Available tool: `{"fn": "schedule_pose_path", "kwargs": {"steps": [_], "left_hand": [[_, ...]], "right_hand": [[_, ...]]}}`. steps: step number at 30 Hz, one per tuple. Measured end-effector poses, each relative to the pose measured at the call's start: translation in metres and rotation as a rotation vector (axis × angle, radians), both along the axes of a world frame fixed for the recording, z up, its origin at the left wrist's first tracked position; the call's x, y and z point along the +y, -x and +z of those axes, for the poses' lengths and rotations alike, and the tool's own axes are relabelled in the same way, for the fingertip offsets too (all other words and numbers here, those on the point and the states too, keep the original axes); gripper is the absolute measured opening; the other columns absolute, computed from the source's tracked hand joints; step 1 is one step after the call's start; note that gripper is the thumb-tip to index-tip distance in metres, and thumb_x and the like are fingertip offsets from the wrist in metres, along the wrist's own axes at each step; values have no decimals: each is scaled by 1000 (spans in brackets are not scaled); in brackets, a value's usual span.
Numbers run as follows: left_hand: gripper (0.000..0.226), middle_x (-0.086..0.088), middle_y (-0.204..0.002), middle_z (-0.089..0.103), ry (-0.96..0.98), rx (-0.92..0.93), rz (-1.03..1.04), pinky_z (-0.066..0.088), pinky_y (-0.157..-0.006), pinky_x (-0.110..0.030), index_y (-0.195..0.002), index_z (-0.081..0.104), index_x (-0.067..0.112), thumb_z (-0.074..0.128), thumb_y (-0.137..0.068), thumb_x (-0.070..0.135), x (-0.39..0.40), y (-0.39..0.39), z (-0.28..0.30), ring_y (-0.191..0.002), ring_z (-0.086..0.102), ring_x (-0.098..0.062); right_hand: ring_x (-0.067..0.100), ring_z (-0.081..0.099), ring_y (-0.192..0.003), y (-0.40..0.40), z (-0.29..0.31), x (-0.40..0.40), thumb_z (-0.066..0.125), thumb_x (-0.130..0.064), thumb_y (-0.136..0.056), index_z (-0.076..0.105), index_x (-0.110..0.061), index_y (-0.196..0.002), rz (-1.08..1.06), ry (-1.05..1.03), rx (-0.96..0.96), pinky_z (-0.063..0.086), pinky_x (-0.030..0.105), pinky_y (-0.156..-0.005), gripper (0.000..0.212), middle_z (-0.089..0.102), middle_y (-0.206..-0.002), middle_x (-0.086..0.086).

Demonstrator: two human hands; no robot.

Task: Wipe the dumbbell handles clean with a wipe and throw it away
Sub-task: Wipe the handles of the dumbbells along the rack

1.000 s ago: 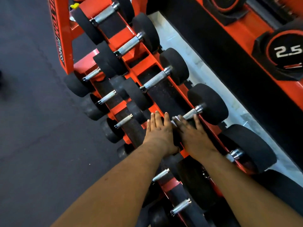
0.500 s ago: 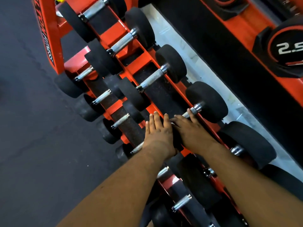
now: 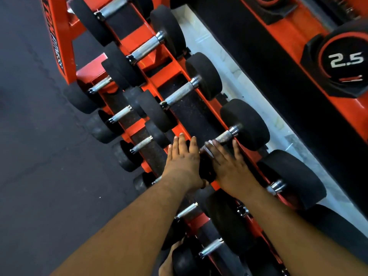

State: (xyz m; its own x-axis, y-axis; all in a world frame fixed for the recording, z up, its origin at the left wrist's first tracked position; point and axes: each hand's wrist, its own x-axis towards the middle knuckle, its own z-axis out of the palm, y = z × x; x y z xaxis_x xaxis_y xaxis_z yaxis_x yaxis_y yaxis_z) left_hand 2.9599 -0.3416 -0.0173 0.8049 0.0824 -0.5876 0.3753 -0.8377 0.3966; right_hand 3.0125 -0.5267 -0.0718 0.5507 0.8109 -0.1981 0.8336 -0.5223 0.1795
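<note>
the left hand lay flat, fingers straight, on the near black head of a dumbbell on the orange rack. the right hand pressed what looked like a white wipe onto its handle.

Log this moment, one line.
step: wiping handle | right hand: presses wipe on handle | left hand: flat on dumbbell head | bin: unseen

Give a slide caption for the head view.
Right hand presses a white wipe on a dumbbell handle; left hand steadies its end.
</note>
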Motion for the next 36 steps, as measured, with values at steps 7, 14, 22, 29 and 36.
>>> {"fn": "schedule_pose_path", "kwargs": {"steps": [7, 14, 22, 29, 36], "left_hand": [[138, -18, -166, -21, 1, -24, 14, -9, -125, -46, -161, -9, 16, 88, -68, 50, 1, 1, 0, -154, -22, -32], [139, -17, -166, -24, -13, -26, 2, -11, -123, -44, -161, -13, 17, 87, -72, 51, 1, 2, 0, -154, -23, -31], [140, -16, -167, -22, 2, -26, 11, -8, -126, -45, -161, -11, 18, 88, -69, 52, 1, 1, 1, -154, -22, -31], [138, -16, -166, -24, 21, -30, 12, -13, -123, -43, -161, -13, 18, 87, -71, 51, 3, 2, 4, -153, -25, -30], [137, -16, -166, -25, 15, -33, -2, -13, -122, -43, -161, -14, 17, 86, -72, 51, 3, 1, 2, -153, -25, -30]], "right_hand": [[30, 42, -140, -29, -6, 21, 52, -37, -93, 53, -15, -142, 34, 32, 13, 19, 63, -119, 55, 53, -141, 9], [37, 21, -151, -35, 7, 1, 45, -20, -97, 25, -7, -157, -89, 74, -186, 9, 53, -125, 65, 29, -160, 20], [30, 47, -137, -29, 3, 31, 39, -13, -94, 58, -13, -136, 52, -10, -14, 25, 49, -122, 46, 59, -137, 10], [25, 55, -133, 7, 5, -7, 37, -12, -90, 66, -11, -130, -17, -236, 176, 35, 43, -115, 49, 60, -140, 9], [22, 65, -99, -4, 13, 20, 48, -2, -102, 66, -15, -121, -1757, -1365, 1054, 54, 35, -86, 29, 69, -120, 13]]}}
